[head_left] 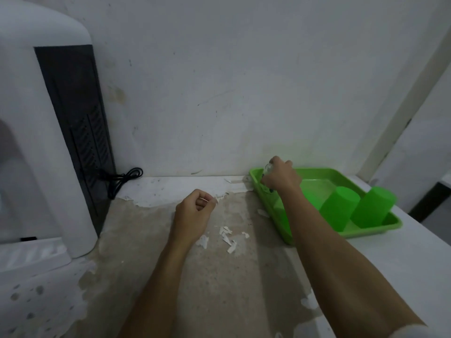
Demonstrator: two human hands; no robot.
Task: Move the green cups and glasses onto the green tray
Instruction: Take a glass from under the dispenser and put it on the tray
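A green tray [317,172] lies on the counter at the right, against the wall. Two green cups stand upside down in its near right part, one [338,208] to the left of the other [373,207]. My right hand [280,178] is over the tray's far left corner, closed around a clear glass [266,170] that is mostly hidden by the fingers. My left hand [192,213] hovers over the middle of the counter with its fingers curled in and nothing in it.
A white water dispenser [44,142] with a dark vented back panel stands at the left, its black cable [122,179] coiled by the wall. The counter [195,276] has peeling paint, with white flakes [227,236] near my left wrist.
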